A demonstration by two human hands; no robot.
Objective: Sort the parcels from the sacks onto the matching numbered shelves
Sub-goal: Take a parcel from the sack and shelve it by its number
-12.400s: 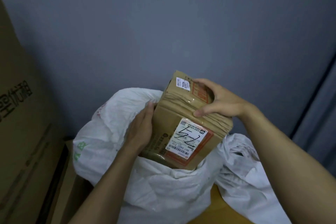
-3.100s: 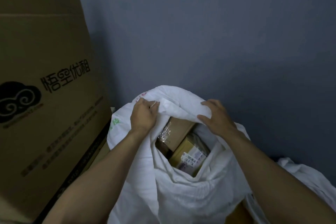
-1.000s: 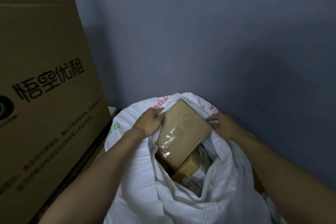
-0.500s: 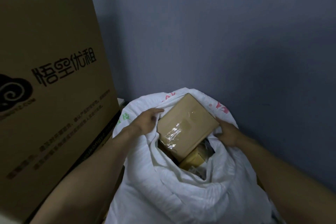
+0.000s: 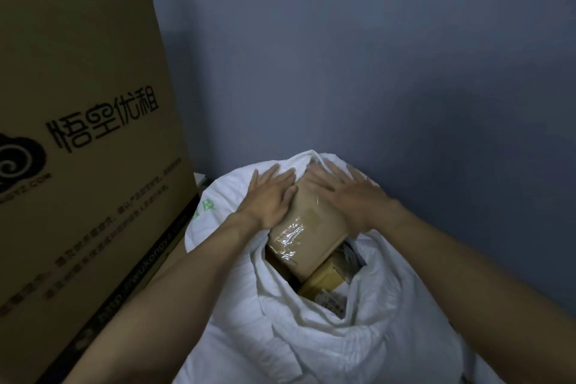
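Parcel: a taped brown parcel sits in the mouth of the white sack, tilted with its far end raised and its near end resting on a second parcel.
Long axis: it runs away from the person, roughly in line with both forearms.
Left hand: it lies flat with fingers straight, along the parcel's left edge and onto the sack cloth, clasping nothing.
Right hand: it is spread flat on the top face near the far end, fingers uncurled.
Key relation: the parcel lies beneath and between both palms, and neither hand is nearer.
Hidden: fingers and a fold of cloth cover the far end.
Likely next: clamp the sides, then draw it up and back.
Number: no label shows.
Around: a large printed carton stands just left of the sack, and a blue-grey wall is behind.
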